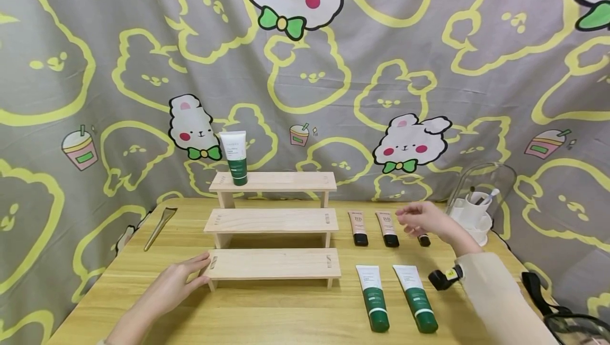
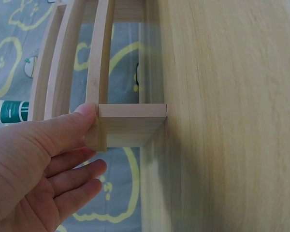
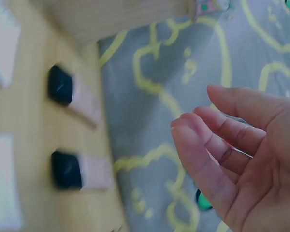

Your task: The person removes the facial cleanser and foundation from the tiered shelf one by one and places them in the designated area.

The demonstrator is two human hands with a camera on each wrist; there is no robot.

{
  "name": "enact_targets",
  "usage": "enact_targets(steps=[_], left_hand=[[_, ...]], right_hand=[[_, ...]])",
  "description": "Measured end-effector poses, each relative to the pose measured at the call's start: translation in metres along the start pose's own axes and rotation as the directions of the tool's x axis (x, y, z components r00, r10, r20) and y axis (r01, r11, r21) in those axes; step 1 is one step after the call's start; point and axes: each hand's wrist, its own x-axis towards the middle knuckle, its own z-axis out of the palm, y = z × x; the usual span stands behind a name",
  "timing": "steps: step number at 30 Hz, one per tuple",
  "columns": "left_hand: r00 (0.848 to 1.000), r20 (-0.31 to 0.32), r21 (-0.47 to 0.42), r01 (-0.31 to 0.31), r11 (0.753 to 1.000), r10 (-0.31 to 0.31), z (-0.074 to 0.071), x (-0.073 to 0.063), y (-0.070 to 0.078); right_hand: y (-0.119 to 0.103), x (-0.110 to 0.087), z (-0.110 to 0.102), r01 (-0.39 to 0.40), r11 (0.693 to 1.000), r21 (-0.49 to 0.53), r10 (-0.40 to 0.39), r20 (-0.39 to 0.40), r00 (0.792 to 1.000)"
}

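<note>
A three-tier wooden display stand (image 1: pixel 276 263) stands in the middle of the table. My left hand (image 1: pixel 171 284) holds the left end of its lowest tier, thumb on the board's edge in the left wrist view. A white-and-green squeeze tube (image 1: pixel 234 158) stands cap down on the top tier, at the left. My right hand (image 1: pixel 431 223) hovers over the table with loosely bent fingers and nothing in them. Beneath it lies a black-capped tube (image 1: pixel 423 239), mostly hidden. Two pink BB cream tubes (image 1: pixel 358 227) lie to its left.
Two more white-and-green tubes (image 1: pixel 374 297) lie at the front right of the table. A clear-domed holder (image 1: pixel 476 210) with brushes stands at the back right. A thin tan stick-like object (image 1: pixel 159 229) lies at the left. Behind hangs a patterned curtain (image 1: pixel 314 80).
</note>
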Motion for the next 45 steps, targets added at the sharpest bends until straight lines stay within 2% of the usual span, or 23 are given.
enact_targets(steps=[6, 9, 14, 21, 29, 37, 45], left_hand=[[1.0, -0.003, -0.001, -0.002, 1.0, 0.002, 0.0, 0.0, 0.001], [1.0, -0.007, -0.003, -0.005, 1.0, 0.005, 0.0, 0.0, 0.001], [1.0, -0.006, -0.009, -0.006, 1.0, 0.006, 0.0, -0.001, 0.0], [1.0, -0.013, -0.01, -0.016, 1.0, 0.016, 0.0, -0.001, 0.001], [1.0, -0.014, -0.01, -0.01, 1.0, 0.01, 0.0, -0.001, 0.0], [1.0, -0.022, -0.011, -0.019, 1.0, 0.019, 0.001, -0.001, 0.0], [0.999, -0.031, -0.011, -0.021, 1.0, 0.021, 0.002, -0.001, -0.001]], right_hand=[[-0.039, 0.023, 0.003, 0.101, 0.994, 0.03, -0.102, 0.035, 0.994], [-0.061, 0.035, 0.01, 0.132, 0.991, 0.011, -0.133, 0.038, 0.99], [-0.096, 0.055, 0.027, 0.193, 0.981, -0.019, -0.192, 0.041, 0.981], [-0.137, 0.084, 0.054, 0.24, 0.97, 0.021, -0.241, 0.026, 0.97], [-0.183, 0.113, 0.077, 0.304, 0.953, 0.021, -0.304, 0.013, 0.953], [-0.22, 0.135, 0.108, 0.382, 0.924, 0.01, -0.382, -0.016, 0.924], [-0.243, 0.146, 0.149, 0.44, 0.898, -0.018, -0.44, -0.02, 0.898]])
